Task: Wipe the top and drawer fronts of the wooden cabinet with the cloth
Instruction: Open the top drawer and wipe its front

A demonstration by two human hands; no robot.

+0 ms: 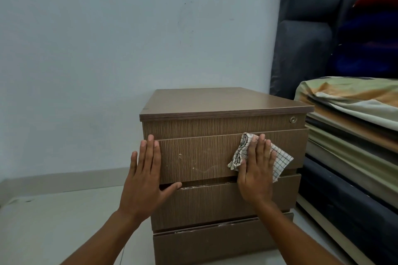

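A brown wooden cabinet [217,101] with three drawer fronts stands on the floor in front of me. My right hand [257,170] lies flat on a white checked cloth [282,157], pressing it against the right part of the top drawer front [198,157]. My left hand [146,176] rests flat with fingers spread on the cabinet's left front edge, its thumb under the top drawer's lower edge. A small round lock [292,119] sits at the upper right of the front. The top drawer front shows pale scuff marks.
A pale wall [129,38] rises behind the cabinet. To the right, close beside it, is a bed with stacked mattresses and a striped sheet [349,101], and a dark headboard [305,38]. Light floor tiles [53,221] spread to the left.
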